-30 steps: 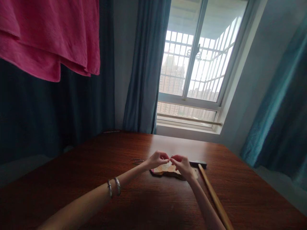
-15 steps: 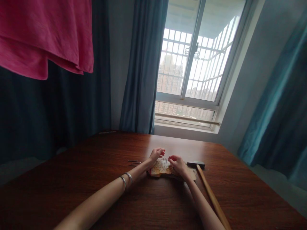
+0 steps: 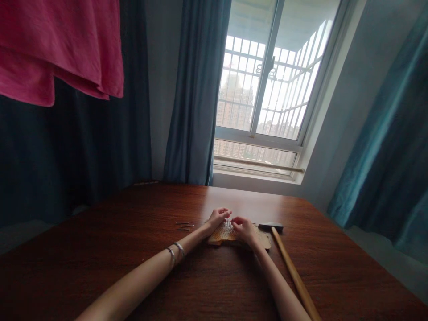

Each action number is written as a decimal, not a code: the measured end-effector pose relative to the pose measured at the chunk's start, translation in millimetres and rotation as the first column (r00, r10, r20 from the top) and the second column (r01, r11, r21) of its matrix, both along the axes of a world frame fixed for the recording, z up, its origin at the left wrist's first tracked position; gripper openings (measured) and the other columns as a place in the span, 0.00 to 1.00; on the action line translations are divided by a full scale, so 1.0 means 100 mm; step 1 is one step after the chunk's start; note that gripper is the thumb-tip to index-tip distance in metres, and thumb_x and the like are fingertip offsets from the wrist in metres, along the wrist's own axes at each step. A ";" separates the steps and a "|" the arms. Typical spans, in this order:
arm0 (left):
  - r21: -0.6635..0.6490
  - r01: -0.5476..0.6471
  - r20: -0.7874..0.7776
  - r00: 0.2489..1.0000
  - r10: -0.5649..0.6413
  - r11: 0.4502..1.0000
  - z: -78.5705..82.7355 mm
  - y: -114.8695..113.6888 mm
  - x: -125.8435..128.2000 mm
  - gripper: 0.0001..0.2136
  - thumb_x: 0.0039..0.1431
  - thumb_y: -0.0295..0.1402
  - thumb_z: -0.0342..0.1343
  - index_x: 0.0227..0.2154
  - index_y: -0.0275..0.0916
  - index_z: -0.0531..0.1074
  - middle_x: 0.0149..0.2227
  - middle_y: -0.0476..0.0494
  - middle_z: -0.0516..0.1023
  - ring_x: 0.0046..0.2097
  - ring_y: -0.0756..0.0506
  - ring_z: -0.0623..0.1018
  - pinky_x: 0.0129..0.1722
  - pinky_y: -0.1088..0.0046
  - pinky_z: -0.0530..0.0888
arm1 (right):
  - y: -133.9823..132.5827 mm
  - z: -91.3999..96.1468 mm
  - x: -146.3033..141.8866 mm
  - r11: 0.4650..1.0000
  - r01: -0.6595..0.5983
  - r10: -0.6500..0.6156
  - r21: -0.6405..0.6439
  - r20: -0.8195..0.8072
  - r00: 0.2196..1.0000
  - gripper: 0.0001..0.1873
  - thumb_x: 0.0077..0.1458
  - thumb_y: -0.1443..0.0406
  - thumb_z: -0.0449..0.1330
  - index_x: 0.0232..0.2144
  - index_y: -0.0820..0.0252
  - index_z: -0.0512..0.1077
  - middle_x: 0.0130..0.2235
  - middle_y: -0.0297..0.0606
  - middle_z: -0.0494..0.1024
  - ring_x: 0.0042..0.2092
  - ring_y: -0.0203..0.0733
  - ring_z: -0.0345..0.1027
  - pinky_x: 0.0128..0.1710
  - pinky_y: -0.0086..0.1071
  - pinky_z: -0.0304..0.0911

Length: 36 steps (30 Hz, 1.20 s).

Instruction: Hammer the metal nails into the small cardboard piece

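Observation:
A small flat wooden board [image 3: 223, 235] dotted with tiny holes lies on the dark wooden table [image 3: 100, 263]. A short row of upright nails [image 3: 228, 223] stands in its far edge. My left hand [image 3: 218, 217] rests on the board's left side, fingers curled beside the nails. My right hand [image 3: 244, 229] lies on the board to the right of the nails, fingertips pinched near them; what they hold is too small to make out. Two bracelets [image 3: 176, 252] circle my left wrist.
A hammer with a long wooden handle [image 3: 291, 274] and a dark head [image 3: 270, 226] lies right of the board. A few loose nails [image 3: 184, 226] lie to the left. Behind the table are a window [image 3: 267, 89], blue curtains and a hanging pink cloth [image 3: 60, 44].
Both hands came down from a raised pinch above the board to rest on it beside the nails. The view shifted slightly rightward.

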<state>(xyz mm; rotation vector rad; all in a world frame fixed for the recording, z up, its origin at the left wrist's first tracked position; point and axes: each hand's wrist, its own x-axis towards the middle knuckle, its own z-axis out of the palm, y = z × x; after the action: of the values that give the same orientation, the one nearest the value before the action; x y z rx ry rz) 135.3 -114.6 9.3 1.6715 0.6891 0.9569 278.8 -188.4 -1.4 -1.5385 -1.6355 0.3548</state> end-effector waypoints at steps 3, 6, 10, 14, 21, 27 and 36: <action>0.123 0.071 -0.090 0.994 -0.060 0.990 -0.02 -0.01 -0.02 0.17 0.45 0.43 0.56 0.32 0.33 0.72 0.30 0.44 0.75 0.33 0.47 0.73 0.33 0.74 0.68 | -0.02 -0.02 -0.01 1.000 0.014 -0.014 0.001 0.018 1.000 0.12 0.49 0.61 0.52 0.29 0.58 0.74 0.29 0.33 0.77 0.31 0.35 0.68 0.31 0.25 0.59; 0.231 0.083 -0.175 0.984 -0.043 0.969 -0.05 0.00 -0.01 0.16 0.43 0.41 0.58 0.32 0.34 0.73 0.31 0.45 0.76 0.34 0.47 0.73 0.35 0.74 0.68 | -0.03 -0.04 -0.02 1.000 0.025 -0.025 0.004 0.036 0.999 0.12 0.49 0.60 0.52 0.29 0.57 0.74 0.29 0.33 0.77 0.31 0.35 0.68 0.30 0.25 0.58; 0.304 0.058 -0.224 0.975 0.012 0.951 -0.08 0.00 -0.01 0.14 0.44 0.40 0.57 0.31 0.34 0.73 0.29 0.46 0.76 0.33 0.47 0.73 0.34 0.75 0.68 | -0.03 -0.05 -0.03 0.999 0.043 -0.043 0.001 0.053 0.998 0.11 0.47 0.62 0.53 0.28 0.58 0.74 0.28 0.33 0.76 0.31 0.36 0.67 0.30 0.25 0.58; 0.320 0.046 -0.225 0.974 0.029 0.946 -0.08 -0.01 -0.02 0.14 0.45 0.40 0.56 0.31 0.35 0.74 0.29 0.46 0.76 0.33 0.47 0.73 0.33 0.75 0.68 | -0.06 -0.02 -0.03 0.999 0.042 -0.042 0.007 0.056 0.998 0.11 0.48 0.61 0.52 0.28 0.58 0.74 0.29 0.33 0.77 0.31 0.36 0.68 0.31 0.26 0.58; 0.297 0.031 -0.199 0.979 0.031 0.954 -0.09 -0.02 -0.01 0.12 0.45 0.39 0.55 0.29 0.35 0.74 0.28 0.45 0.76 0.33 0.47 0.73 0.33 0.75 0.68 | -0.13 0.06 -0.13 0.999 0.036 -0.036 -0.005 0.005 0.999 0.11 0.48 0.63 0.53 0.29 0.57 0.75 0.30 0.36 0.77 0.33 0.39 0.68 0.34 0.29 0.60; 0.296 0.019 -0.201 0.979 0.043 0.955 -0.07 -0.05 -0.01 0.11 0.46 0.37 0.54 0.29 0.34 0.74 0.28 0.45 0.76 0.32 0.48 0.73 0.32 0.76 0.68 | -0.36 0.37 0.15 0.994 0.070 -0.071 -0.085 -0.002 0.998 0.22 0.45 0.63 0.55 0.45 0.67 0.69 0.33 0.42 0.77 0.32 0.41 0.70 0.32 0.29 0.63; 0.308 0.010 -0.194 0.980 0.053 0.951 -0.11 -0.04 0.00 0.10 0.46 0.34 0.53 0.29 0.33 0.74 0.28 0.44 0.76 0.31 0.48 0.73 0.30 0.76 0.68 | -2.01 0.20 0.64 0.630 0.771 -0.581 -0.100 0.599 0.552 0.25 0.54 0.57 0.45 0.47 0.69 0.66 0.34 0.52 0.72 0.33 0.50 0.70 0.34 0.39 0.63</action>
<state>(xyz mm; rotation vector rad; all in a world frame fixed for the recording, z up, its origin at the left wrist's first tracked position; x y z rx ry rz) 135.3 -118.6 -2.0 2.0612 0.7196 0.9563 342.8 -389.4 18.4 -2.6016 -1.1854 -0.2589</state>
